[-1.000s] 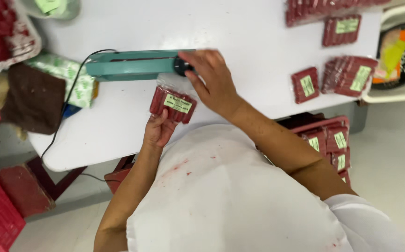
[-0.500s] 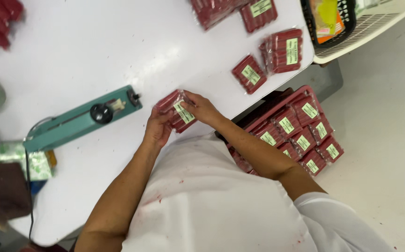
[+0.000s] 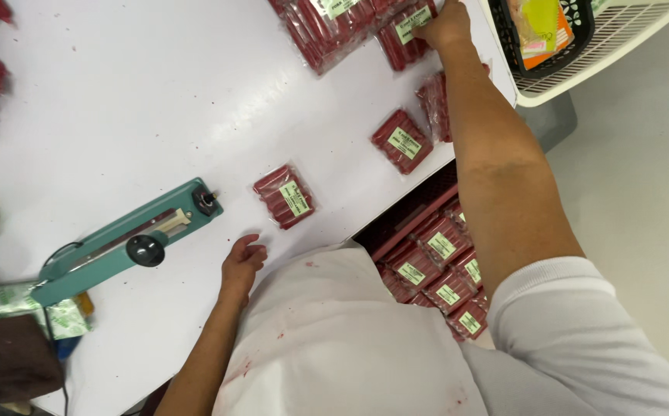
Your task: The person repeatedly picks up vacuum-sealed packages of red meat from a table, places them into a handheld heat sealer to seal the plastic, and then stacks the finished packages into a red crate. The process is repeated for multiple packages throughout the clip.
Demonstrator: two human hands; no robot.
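Here, right hand (image 3: 446, 27) touching stacked red packets (image 3: 334, 27), left hand (image 3: 242, 262) resting on white table (image 3: 119, 115)

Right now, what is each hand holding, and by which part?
Left hand holds nothing. Right hand rests on a labelled red packet; grip cannot be told.

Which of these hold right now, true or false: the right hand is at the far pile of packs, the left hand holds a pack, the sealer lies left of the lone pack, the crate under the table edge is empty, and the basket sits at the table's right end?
1. The right hand reaches the far pile of red packs. True.
2. The left hand holds a pack. False: it rests empty on the white table, just short of the lone pack.
3. The teal sealer lies left of that pack. True.
4. The red crate is empty. False: labelled packs fill it.
5. A white basket sits at the right end. True.
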